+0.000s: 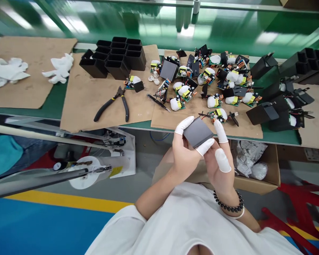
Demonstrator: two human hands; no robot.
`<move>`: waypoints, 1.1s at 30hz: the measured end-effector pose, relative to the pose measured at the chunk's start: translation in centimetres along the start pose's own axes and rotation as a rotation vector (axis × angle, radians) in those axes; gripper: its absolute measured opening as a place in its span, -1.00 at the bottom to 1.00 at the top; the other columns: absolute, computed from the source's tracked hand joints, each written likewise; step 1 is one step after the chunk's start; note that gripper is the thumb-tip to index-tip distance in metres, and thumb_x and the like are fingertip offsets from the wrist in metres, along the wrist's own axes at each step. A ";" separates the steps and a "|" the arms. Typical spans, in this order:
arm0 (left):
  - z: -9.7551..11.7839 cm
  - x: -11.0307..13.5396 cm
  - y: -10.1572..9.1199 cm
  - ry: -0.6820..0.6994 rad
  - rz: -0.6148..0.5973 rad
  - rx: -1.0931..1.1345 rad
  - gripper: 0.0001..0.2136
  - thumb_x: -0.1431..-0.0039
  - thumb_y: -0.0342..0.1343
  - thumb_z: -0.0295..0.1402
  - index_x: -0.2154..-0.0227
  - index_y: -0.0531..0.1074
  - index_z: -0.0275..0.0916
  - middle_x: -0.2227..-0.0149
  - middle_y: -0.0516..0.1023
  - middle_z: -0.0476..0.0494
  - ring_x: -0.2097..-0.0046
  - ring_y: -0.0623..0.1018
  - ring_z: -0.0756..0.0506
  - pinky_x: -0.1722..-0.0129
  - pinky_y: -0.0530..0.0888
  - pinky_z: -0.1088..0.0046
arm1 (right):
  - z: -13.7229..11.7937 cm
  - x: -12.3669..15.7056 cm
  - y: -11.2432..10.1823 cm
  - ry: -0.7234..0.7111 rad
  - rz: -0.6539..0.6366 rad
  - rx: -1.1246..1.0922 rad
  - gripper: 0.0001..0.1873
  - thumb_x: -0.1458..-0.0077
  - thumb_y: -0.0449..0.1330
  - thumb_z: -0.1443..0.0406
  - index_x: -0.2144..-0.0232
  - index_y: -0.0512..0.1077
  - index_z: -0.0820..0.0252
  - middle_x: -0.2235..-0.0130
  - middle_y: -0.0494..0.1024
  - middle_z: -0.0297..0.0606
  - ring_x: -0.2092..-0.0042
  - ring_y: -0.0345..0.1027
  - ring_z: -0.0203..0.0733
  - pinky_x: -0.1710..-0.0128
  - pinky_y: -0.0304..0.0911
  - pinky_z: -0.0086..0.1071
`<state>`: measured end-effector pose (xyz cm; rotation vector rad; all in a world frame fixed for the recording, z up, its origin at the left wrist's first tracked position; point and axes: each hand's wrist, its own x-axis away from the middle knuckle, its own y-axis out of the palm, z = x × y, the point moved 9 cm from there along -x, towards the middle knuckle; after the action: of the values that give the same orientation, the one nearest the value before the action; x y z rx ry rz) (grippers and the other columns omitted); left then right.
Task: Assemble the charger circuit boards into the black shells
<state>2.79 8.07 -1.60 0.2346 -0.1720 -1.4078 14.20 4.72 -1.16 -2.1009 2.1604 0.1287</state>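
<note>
One grey casing (198,131), broad face up, near-square, gripped by my left hand (184,152) and right hand (222,161), right of one pliers (114,104)

Pliers (114,105) lie left of the circuit boards (202,83); stacked housings (117,56) sit behind them, gloves (59,68) further left.

Glossy green workbench (53,102) catching bright light reflections, brown cardboard sheets (87,99) on it, grey floor (140,177) below, yellow line (69,200) edging a blue zone (29,226), red plastic stool (292,189) at right, cardboard box (271,170) under the bench
</note>
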 end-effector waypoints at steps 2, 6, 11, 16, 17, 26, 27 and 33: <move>0.5 0.1 0.0 0.066 0.013 -0.024 -0.33 -0.02 0.50 -0.18 -0.16 0.38 -0.15 -0.24 0.48 -0.26 -0.28 0.50 -0.28 -0.30 0.46 0.15 | -0.8 -0.1 0.4 -0.013 -0.055 0.009 -0.23 -0.41 -0.20 -0.11 -0.53 -0.22 -0.09 -0.26 0.53 -0.09 -0.25 0.50 0.04 -0.17 0.48 0.00; 1.5 0.4 -0.1 0.161 0.014 -0.068 -0.34 -0.04 0.50 -0.22 -0.19 0.39 -0.11 -0.26 0.46 -0.25 -0.31 0.48 -0.28 -0.34 0.43 0.14 | -2.0 -0.4 0.1 -0.031 -0.024 -0.001 -0.22 -0.39 -0.20 -0.14 -0.53 -0.17 -0.14 -0.15 0.61 -0.12 -0.17 0.56 0.06 -0.20 0.43 0.05; 1.5 0.4 -0.1 0.102 0.009 -0.051 -0.32 -0.01 0.52 -0.18 -0.19 0.42 -0.13 -0.25 0.48 -0.26 -0.31 0.49 -0.29 -0.33 0.46 0.14 | -2.0 -1.0 -0.4 -0.004 -0.011 -0.024 -0.23 -0.40 -0.10 -0.08 -0.52 -0.22 -0.20 -0.20 0.59 -0.16 -0.10 0.59 -0.03 -0.13 0.46 -0.02; 1.6 -0.6 -0.7 0.135 0.006 -0.018 -0.40 -0.01 0.52 -0.20 -0.13 0.53 -0.12 -0.16 0.56 -0.19 -0.20 0.58 -0.21 -0.20 0.56 0.28 | -1.6 -1.1 -0.7 0.024 0.018 -0.175 -0.20 -0.38 -0.03 -0.08 -0.52 -0.23 -0.23 -0.25 0.56 -0.15 -0.19 0.54 0.07 -0.14 0.46 0.07; 1.9 -0.7 -0.8 0.186 -0.001 -0.033 -0.46 -0.02 0.52 -0.20 -0.08 0.58 -0.11 -0.11 0.58 -0.18 -0.16 0.60 -0.19 -0.16 0.59 0.32 | -1.2 -1.2 -0.7 0.056 0.047 -0.218 -0.19 -0.37 -0.01 -0.09 -0.52 -0.23 -0.26 -0.26 0.55 -0.19 -0.24 0.51 0.07 -0.19 0.44 0.08; 2.4 0.1 0.0 0.339 -0.084 -0.102 -0.94 -0.05 0.49 -0.37 0.43 0.72 -0.12 -0.12 0.58 -0.18 -0.13 0.64 -0.19 -0.04 0.64 0.38 | 0.3 -2.7 0.1 0.173 0.155 -0.224 -0.04 -0.20 -0.17 -0.38 -0.51 -0.27 -0.31 -0.31 0.49 -0.22 -0.30 0.42 0.20 -0.22 0.38 0.19; 2.4 0.1 0.0 0.333 -0.082 -0.100 -0.93 -0.06 0.48 -0.37 0.37 0.73 -0.12 -0.12 0.58 -0.19 -0.13 0.64 -0.18 -0.03 0.65 0.39 | 0.1 -2.8 0.1 0.162 0.151 -0.199 -0.04 -0.20 -0.22 -0.39 -0.51 -0.33 -0.31 -0.32 0.47 -0.22 -0.30 0.42 0.18 -0.23 0.38 0.19; 3.0 -0.6 -0.2 0.394 -0.105 -0.131 -0.67 -0.07 0.49 -0.35 0.07 0.69 -0.12 -0.02 0.62 -0.18 -0.05 0.66 -0.12 -0.06 0.65 0.39 | -1.7 -2.8 1.0 0.096 0.043 0.081 -0.10 -0.15 -0.66 -0.31 -0.45 -0.69 -0.29 -0.36 0.41 -0.24 -0.28 0.44 0.11 -0.21 0.38 0.18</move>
<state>1.76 8.43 1.28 0.4108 0.2598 -1.4424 13.20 7.24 0.90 -2.0571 2.2243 -0.0562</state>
